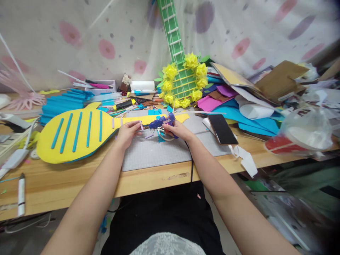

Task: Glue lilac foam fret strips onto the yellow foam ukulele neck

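Observation:
My right hand [179, 129] is wrapped round a blue hot glue gun [157, 123], whose nozzle points left. Between the fingertips of my left hand [127, 133] is a short lilac stick [141, 126], close to the nozzle; whether they touch I cannot tell. Just behind both hands lies a yellow paper guitar [70, 136], with slanted teal strips on its body and lilac strips at the near part of its neck. Part of the neck is hidden behind my hands and the glue gun. Another lilac stick [149, 136] lies on the grey cutting mat [156, 156].
A green guitar [183, 83] ringed with yellow paper flowers leans on the curtain. To the right are a phone [222, 129], coloured paper sheets [255, 120] and a bagged red-and-white tub [292, 140]. A white marker [21, 194] lies at the left edge. A black cord [191, 164] hangs over the front.

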`<state>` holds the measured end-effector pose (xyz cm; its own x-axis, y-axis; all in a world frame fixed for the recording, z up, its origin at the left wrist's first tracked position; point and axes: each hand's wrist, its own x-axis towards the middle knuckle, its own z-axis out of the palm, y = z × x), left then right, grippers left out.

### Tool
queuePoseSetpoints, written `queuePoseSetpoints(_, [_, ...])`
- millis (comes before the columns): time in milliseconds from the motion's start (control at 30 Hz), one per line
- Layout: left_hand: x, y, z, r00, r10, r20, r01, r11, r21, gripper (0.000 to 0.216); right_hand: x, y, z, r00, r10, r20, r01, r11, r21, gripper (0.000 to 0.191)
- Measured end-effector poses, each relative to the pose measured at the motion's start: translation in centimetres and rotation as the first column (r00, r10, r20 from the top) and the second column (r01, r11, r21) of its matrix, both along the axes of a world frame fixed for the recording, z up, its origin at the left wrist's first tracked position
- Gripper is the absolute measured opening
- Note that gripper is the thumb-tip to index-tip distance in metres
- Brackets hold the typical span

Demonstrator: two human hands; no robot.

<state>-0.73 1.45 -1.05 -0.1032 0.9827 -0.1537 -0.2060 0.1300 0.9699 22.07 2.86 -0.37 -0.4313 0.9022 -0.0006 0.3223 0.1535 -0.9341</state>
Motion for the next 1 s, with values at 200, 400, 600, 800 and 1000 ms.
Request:
queuePoseSetpoints(200, [0.04,-0.02,0.01,1.000,-0.002,-0.027,0.002,1.000,0.004,0.041,0.06,0.03,0.01,1.000,0.002,-0.010,-0.002,1.000,0.002,0.044])
queuePoseSetpoints(400, [0.13,-0.17,0.23,1.000,-0.001,-0.030,0.001,1.000,0.011,0.043,0.20,0.11,-0.12,0.999,-0.008,-0.033,0.008,1.000,0.004,0.044])
queuePoseSetpoints(600, [0.05,-0.17,0.15,0.999,-0.029,-0.033,0.030,0.999,0.024,0.039,0.38,0.18,-0.35,0.998,-0.038,-0.059,0.038,0.999,-0.005,0.043])
queuePoseSetpoints(800, [-0.11,-0.09,-0.05,0.998,-0.062,-0.027,0.063,0.997,0.035,0.035,0.33,0.09,-0.41,0.999,-0.007,-0.043,0.007,1.000,-0.002,0.044])
queuePoseSetpoints(1000, [-0.25,0.06,-0.22,0.997,-0.059,-0.048,0.060,0.998,0.022,0.041,0.30,0.09,-0.37,0.999,-0.015,-0.039,0.015,1.000,0.005,0.044])
